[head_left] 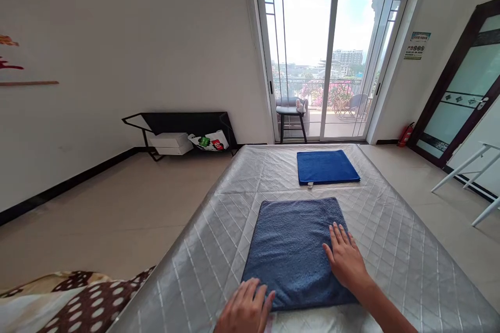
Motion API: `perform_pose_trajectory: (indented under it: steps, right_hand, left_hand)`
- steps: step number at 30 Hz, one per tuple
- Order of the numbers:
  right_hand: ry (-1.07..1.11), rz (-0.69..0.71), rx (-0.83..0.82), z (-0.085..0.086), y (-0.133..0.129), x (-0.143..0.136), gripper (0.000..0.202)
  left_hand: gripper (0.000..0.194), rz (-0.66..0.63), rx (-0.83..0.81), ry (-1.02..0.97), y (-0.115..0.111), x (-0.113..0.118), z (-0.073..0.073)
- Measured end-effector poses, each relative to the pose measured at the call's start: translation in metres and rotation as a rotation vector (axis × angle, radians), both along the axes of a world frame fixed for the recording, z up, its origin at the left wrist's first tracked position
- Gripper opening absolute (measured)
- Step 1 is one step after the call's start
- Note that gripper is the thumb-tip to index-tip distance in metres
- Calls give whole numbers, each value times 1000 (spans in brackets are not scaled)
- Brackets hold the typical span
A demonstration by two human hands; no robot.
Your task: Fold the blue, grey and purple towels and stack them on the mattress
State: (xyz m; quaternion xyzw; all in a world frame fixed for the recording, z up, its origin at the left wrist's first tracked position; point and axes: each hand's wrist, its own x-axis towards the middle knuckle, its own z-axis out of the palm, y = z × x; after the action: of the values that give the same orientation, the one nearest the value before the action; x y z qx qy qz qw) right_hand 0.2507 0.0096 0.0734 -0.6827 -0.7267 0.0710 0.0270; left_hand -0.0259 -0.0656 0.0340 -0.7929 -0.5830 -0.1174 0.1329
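The broad silver quilted cover spreads beneath everything, its stitched diamonds running toward the glass doors. On its near part lies the grey-blue towel, roughly square and mostly flat, with faint ripples across its middle and near side. Beyond it, just apart, sits a brighter blue towel, neatly squared. The right hand rests palm down on the right side of the grey-blue towel, its fingers straight, slightly parted and gripping nothing. The left hand is at the near left corner, fingers loosely bent and thumb apart; no cloth appears pinched, though its underside is hidden. The step in hand looks to be smoothing and squaring the grey-blue towel. The next move seems to call for light, flat pressure outward over those ripples, with the left hand steadying the corner so that the cloth doesn't skid on the slick-looking cover. Smallest of all, a white tag pokes from the brighter towel's near edge.
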Motion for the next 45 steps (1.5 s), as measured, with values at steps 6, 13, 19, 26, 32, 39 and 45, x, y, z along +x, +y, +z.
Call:
perform_pose_trajectory:
  steps: [6,13,19,26,32,39,45]
  right_hand:
    - [-33,14,6,-38,1,-3,62]
    - [-21,5,28,-39,1,-1,66]
    - [56,-48,-14,-24,0,-7,70]
    - [62,-61,-35,-22,0,-7,71]
    - [14,-51,-128,6,25,-4,67]
    - [2,-69,42,5,68,1,62]
    - [0,24,81,-19,69,9,58]
  left_hand:
    - [47,-473,-47,-134,62,114,32]
    - [66,-501,-119,-130,76,115,-5]
    - [71,-203,-66,-66,63,20,-41]
    - [66,43,28,-81,27,-35,-67]
    - [64,-3,-4,6,22,-46,-67]
    - [53,-42,-22,-2,95,39,-4]
    - [52,-316,-109,-126,146,151,7]
